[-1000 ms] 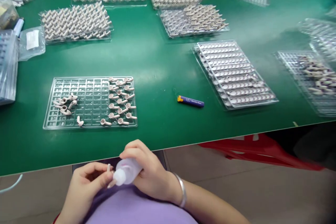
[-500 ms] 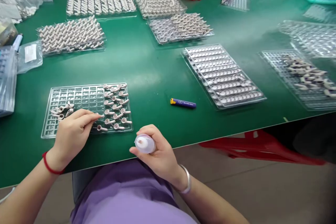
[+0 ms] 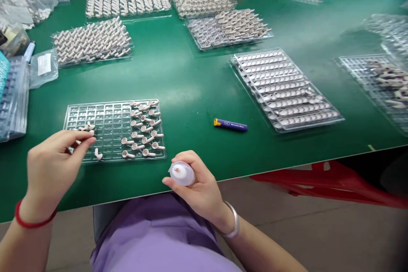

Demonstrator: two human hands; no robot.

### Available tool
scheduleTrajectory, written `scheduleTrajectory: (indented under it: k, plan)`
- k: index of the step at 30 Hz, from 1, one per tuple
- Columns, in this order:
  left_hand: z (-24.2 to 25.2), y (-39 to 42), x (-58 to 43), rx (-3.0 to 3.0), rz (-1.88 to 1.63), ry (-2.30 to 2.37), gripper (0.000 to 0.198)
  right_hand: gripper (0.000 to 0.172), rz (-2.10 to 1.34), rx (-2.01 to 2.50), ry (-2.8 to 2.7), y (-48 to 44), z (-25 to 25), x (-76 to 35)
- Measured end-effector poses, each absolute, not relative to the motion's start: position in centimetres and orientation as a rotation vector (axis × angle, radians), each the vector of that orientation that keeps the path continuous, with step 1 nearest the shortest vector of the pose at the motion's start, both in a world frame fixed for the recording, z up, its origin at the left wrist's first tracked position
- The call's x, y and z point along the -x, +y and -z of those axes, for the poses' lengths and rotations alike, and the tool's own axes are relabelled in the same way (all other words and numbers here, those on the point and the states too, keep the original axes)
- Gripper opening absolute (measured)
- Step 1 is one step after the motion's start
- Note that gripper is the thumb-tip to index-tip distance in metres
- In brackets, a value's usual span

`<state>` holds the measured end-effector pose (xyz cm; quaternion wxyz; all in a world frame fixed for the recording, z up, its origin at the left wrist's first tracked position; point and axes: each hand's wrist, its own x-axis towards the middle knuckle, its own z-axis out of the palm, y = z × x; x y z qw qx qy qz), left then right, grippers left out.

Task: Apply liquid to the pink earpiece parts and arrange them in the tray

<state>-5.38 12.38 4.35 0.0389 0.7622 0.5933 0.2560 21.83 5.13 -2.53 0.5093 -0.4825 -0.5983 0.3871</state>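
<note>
One hand, the left hand [image 3: 52, 168], has thumb and forefinger brought together over a loose heap of earpiece-like shells [image 3: 86, 126]; its palm and fingers cover most of the heap, so I cannot tell whether that grip has a shell between the tips. The right hand's [image 3: 204, 193] grip is plain: it curls round a squeeze bottle [image 3: 185, 175], nozzle [image 3: 177, 170] pointing up, just over the near edge of the surface [image 3: 188, 68]. Upright seems a sensible way to carry it, since the tip touches nothing and is less likely to drip.

Heap and hand are at the left of a clear tray [image 3: 111, 131]. One lone shell [image 3: 98, 154] lies by its front edge, and at its right side are staggered rows of shells [image 3: 137, 135], hollow ends up, stems towards the right, probably spaced to keep each one apart. The heap at one side and the rows at the other likely keep the two groups from mixing.

Farther right lies a purple lighter [image 3: 230, 125], well apart from the tray; past it, pale round parts [image 3: 282, 88] sit in tight lines, and densely packed shells [image 3: 91, 42] stand behind.
</note>
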Motion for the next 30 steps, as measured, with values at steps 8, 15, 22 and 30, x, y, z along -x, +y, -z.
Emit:
scheduleTrajectory:
  k: [8, 15, 22, 30]
  plan:
    - [-3.2, 10.2, 5.9, -2.352, -0.346, 2.108, 0.031, 0.024, -0.904, 1.166, -1.461, 5.2, 2.4, -21.5]
    - [-1.9, 10.0, 5.4, -2.27, -0.49, 2.068, 0.02, 0.029, -1.11, 1.223, -1.547, 5.4, 1.8, -22.5]
    - [-1.2, 6.2, 4.4, -2.198, -0.822, 1.751, 0.004, 0.051, -1.067, 1.128, -1.582, 4.2, 2.3, -21.0]
    - [1.0, 3.7, 4.1, -2.84, -0.821, 1.478, 0.035, 0.052, -0.744, 0.941, -1.922, 3.9, 2.4, -20.0]
